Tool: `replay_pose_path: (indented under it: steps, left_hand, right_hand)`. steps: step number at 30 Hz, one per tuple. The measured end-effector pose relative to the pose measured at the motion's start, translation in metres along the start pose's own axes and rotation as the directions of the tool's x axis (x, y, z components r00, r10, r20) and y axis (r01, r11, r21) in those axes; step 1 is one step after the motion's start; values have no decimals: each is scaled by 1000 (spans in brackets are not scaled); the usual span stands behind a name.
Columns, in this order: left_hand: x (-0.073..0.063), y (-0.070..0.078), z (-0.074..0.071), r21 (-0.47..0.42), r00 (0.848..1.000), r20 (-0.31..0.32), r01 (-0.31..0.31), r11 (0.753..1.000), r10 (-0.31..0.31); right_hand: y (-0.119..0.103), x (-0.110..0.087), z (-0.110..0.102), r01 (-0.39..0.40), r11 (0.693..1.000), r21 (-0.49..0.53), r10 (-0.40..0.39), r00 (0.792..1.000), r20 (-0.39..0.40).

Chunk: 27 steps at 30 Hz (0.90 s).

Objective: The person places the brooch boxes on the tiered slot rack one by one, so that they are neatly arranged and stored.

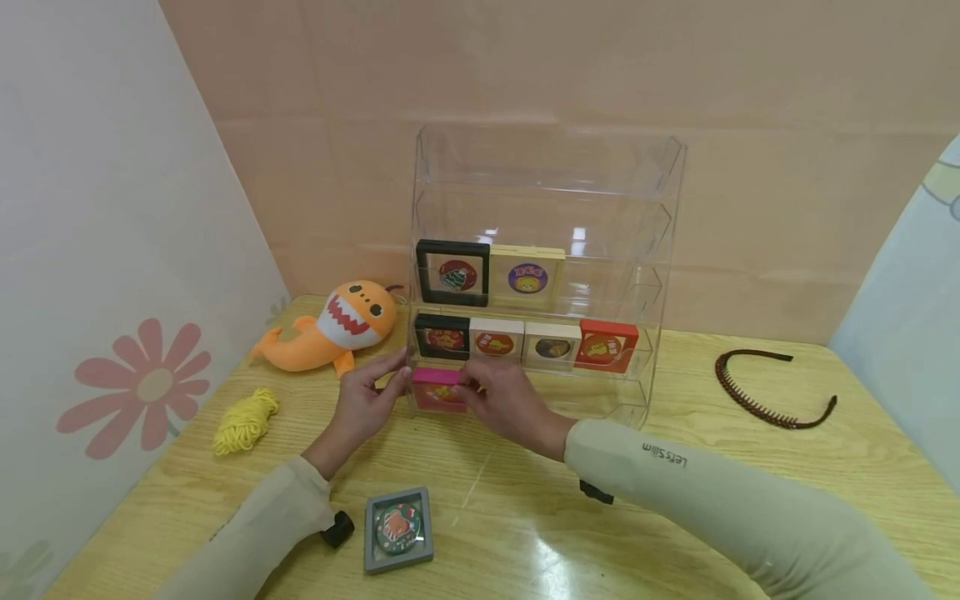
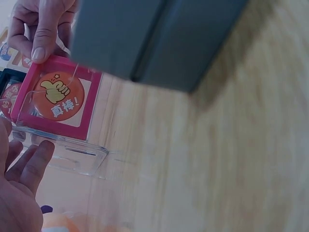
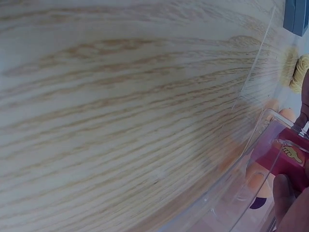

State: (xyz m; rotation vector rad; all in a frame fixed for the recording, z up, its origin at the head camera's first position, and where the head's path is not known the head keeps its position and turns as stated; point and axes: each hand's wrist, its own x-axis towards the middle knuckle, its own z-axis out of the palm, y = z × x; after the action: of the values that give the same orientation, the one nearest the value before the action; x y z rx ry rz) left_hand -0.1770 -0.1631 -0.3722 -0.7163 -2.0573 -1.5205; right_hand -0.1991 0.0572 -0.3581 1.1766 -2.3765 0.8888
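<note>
My right hand (image 1: 513, 404) pinches a pink square display frame (image 1: 437, 398) at its right edge. The frame stands at the left end of the lowest tier of a clear acrylic rack (image 1: 525, 410). In the left wrist view its round red badge (image 2: 59, 96) shows a yellow thumbs-up and white characters. At the rack's lower left side is my left hand (image 1: 365, 404), its fingers (image 2: 36, 166) extended along the clear edge and holding nothing. A grey display frame (image 1: 399, 563) with a round badge lies flat on the table nearer to me.
Higher tiers hold several framed badges, including a black frame (image 1: 453, 243) and a red frame (image 1: 609, 327). Left of the rack lie an orange shark plush (image 1: 303, 352) and a yellow cord bundle (image 1: 246, 422). A dark headband (image 1: 757, 410) lies on the right.
</note>
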Motion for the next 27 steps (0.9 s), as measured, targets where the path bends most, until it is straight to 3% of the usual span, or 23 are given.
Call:
replay_pose_path:
  steps: [13, 27]
  left_hand:
    - [0, 1, 1, -17, 1000, 0, -9, 1000, 9]
    - [-1, 0, -1, -19, 1000, -2, -4, 1000, 4]
  right_hand:
    - [2, 0, 0, -10, 1000, 6, 10, 999, 34]
    - [5, -4, -4, 49, 999, -22, -49, 999, 4]
